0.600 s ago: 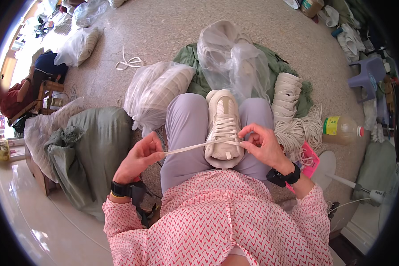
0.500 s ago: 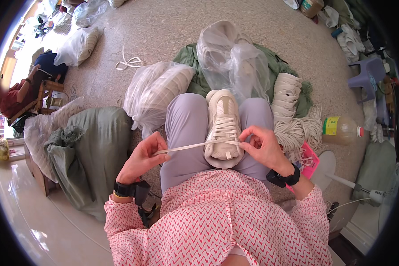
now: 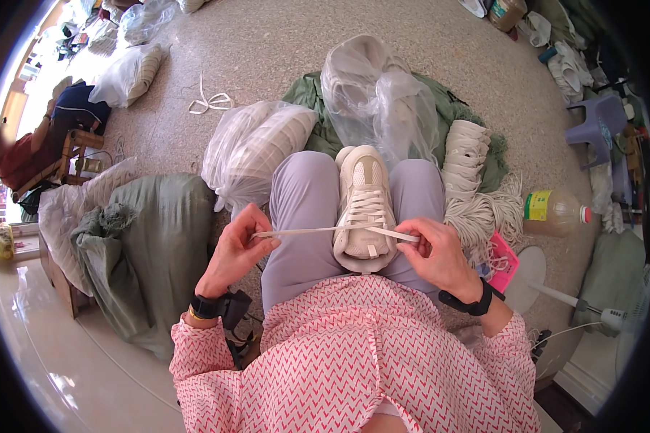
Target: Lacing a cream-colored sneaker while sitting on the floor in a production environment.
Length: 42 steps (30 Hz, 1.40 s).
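In the head view a cream sneaker (image 3: 365, 206) lay wedged between the person's lilac-trousered thighs (image 3: 303, 216), toe pointing away from the body and heel toward the pink zigzag shirt (image 3: 354, 353); its long axis ran straight out from the lap, while a flat pale shoelace (image 3: 318, 231) crossed it almost at right angles, stretched taut from one side to the other; the left hand (image 3: 237, 249) was closed, pinching the lace end out beyond the left thigh, well clear of the shoe; the right hand (image 3: 435, 252) was likewise closed on the other end, its fingers just beside the shoe's heel-side eyelets, so the right was much the nearer of the two to the sneaker; both wrists carried dark bands, and the lace ran slightly uphill toward the right hand.

The surface beneath was a speckled stone floor (image 3: 267, 58), not a bench; the person sat low on it with the work in the lap; clear plastic bags of pale shoes (image 3: 256, 155) stood just ahead of the left knee, another crumpled clear bag (image 3: 375, 94) lay on a green cloth (image 3: 307, 94) beyond the toe; bundles of white laces (image 3: 469, 166) sat to the right of the right thigh, with a yellowish bottle (image 3: 556, 211) farther out; a grey-green sack (image 3: 148, 252) slumped to the left; a purple plastic stool (image 3: 603, 119) stood near the right rim; another person's seated figure showed at the far left edge, apart from the work.
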Available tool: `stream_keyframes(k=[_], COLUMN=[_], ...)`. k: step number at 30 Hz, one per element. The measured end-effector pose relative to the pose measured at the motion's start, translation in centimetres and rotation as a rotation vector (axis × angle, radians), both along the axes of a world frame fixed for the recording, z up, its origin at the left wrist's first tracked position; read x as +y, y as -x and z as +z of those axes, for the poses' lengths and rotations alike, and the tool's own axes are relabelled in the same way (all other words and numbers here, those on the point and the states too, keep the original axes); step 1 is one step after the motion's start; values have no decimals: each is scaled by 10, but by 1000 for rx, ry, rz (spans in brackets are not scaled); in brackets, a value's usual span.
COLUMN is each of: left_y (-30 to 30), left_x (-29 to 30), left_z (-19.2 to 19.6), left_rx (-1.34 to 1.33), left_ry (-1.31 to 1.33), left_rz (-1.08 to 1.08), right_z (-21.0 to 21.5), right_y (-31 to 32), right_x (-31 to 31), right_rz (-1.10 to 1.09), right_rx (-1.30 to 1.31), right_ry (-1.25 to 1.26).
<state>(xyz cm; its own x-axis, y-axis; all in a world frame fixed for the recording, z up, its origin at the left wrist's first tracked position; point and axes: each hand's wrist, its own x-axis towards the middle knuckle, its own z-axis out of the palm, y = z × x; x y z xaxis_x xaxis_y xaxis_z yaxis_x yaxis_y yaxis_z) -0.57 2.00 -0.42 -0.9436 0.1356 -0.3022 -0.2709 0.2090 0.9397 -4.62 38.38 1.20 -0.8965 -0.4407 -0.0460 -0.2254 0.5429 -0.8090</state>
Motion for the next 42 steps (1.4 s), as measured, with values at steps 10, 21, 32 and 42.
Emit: stream_keyframes(k=[10, 21, 32, 42], left_y=[0, -3, -14, -16], left_x=[5, -3, -33, -97], left_z=[9, -4, 0, 11], left_rx=[368, 543, 528, 390], left_ry=[371, 690, 862, 913], left_rz=[-72, -181, -10, 90], right_z=[-3, -7, -7, -38], right_y=[-6, -12, -28, -37], right_x=[1, 35, 100, 196], right_rz=[-30, -70, -290, -518], right_rx=[100, 290, 244, 184], right_ry=[-60, -164, -314, -337])
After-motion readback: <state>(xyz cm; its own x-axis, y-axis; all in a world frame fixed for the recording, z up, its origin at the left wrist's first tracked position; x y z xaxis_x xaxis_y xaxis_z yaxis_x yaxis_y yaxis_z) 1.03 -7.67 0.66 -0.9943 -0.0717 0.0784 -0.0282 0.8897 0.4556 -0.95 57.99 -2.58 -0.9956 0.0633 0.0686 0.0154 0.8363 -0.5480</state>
